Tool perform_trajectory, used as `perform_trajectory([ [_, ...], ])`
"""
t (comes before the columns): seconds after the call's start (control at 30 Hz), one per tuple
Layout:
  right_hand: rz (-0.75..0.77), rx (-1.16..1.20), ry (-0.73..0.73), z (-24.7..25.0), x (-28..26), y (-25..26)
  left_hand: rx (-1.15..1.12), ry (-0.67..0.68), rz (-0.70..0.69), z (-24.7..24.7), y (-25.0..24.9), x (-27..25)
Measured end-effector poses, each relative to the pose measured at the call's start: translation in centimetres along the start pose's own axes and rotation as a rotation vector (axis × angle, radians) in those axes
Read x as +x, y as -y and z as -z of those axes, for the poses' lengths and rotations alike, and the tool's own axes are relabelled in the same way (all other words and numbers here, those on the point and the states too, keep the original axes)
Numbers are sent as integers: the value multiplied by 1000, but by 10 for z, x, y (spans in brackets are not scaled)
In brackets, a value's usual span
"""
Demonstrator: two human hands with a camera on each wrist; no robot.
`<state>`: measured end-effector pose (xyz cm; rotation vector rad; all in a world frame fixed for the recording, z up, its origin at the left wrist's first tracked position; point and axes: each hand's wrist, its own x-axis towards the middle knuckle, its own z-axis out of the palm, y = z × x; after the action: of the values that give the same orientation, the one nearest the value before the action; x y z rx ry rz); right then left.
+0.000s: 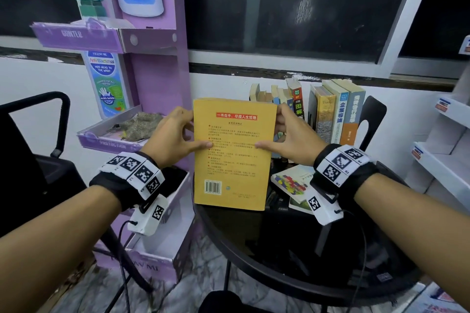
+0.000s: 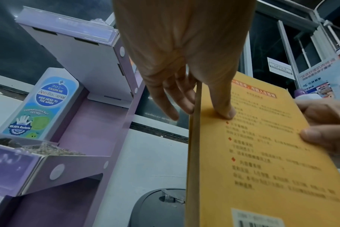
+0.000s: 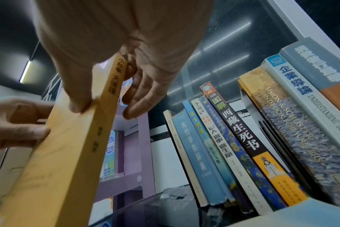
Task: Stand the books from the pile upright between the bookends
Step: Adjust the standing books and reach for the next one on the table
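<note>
I hold a yellow book (image 1: 232, 160) upright over the black round table (image 1: 254, 249), back cover toward me. My left hand (image 1: 184, 132) pinches its left edge, thumb on the cover and fingers behind. My right hand (image 1: 282, 132) pinches the spine edge the same way. The left wrist view shows the left hand (image 2: 194, 104) on the book (image 2: 252, 153). The right wrist view shows the right hand (image 3: 105, 110) on the spine (image 3: 58, 153). Several books (image 1: 328, 114) stand upright behind, next to a black bookend (image 1: 371, 114). A small pile (image 1: 292, 183) lies flat beside the held book.
A purple cardboard display stand (image 1: 152, 71) rises just left of the table. A black chair (image 1: 38, 134) is at the far left. White shelves (image 1: 445, 147) stand at the right. A wall and dark window (image 1: 305, 20) close the back.
</note>
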<state>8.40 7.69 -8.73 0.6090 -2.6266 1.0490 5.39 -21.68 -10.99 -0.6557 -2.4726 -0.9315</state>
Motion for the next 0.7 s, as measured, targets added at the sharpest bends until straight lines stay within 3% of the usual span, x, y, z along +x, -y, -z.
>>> perform_trajectory([
  [0.33,-31,170,-6,3,1,8,-22,11,18,-3,-6,2],
  [0.7,-17,200,-90,17,-11,15,-77,1,30,-7,-22,23],
])
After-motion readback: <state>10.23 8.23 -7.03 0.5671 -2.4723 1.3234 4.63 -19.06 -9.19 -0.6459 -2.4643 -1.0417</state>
